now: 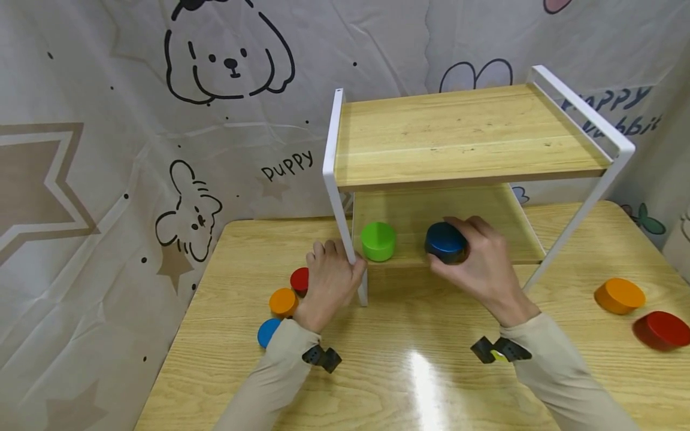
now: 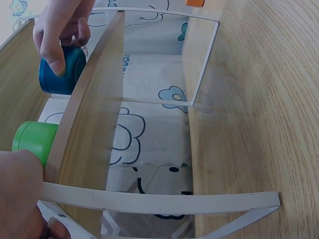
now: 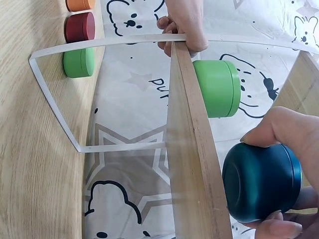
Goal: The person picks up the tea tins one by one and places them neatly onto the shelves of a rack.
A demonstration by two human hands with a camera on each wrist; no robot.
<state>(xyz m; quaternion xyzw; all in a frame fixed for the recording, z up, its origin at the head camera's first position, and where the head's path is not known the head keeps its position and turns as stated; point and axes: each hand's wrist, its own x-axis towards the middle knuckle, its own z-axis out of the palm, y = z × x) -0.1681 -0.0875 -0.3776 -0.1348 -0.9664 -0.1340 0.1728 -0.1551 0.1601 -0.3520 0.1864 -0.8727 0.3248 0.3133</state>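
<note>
In the head view, a two-tier wooden shelf [image 1: 474, 131] with white metal side frames stands on the table. My left hand [image 1: 330, 276] grips its left front leg near the lower board [image 1: 469, 203], fingers curled round the metal. With thumb and fingers, my right hand [image 1: 487, 263] holds a dark blue round tin [image 1: 444, 240] by its sides. That tin is at the front of the lower board, its base right by the wood in the right wrist view. A light green tin [image 1: 378, 242] sits on the same board, between the left leg and the blue tin.
Left of the shelf, red [image 1: 300, 280], orange [image 1: 283, 302] and blue [image 1: 268, 332] tins stand on the table [image 1: 388, 383]. A second green tin [image 3: 79, 62] shows there in the right wrist view. Further orange [image 1: 620, 296] and red [image 1: 662, 330] tins are at right. A printed cloth [image 1: 124, 197] hangs behind.
</note>
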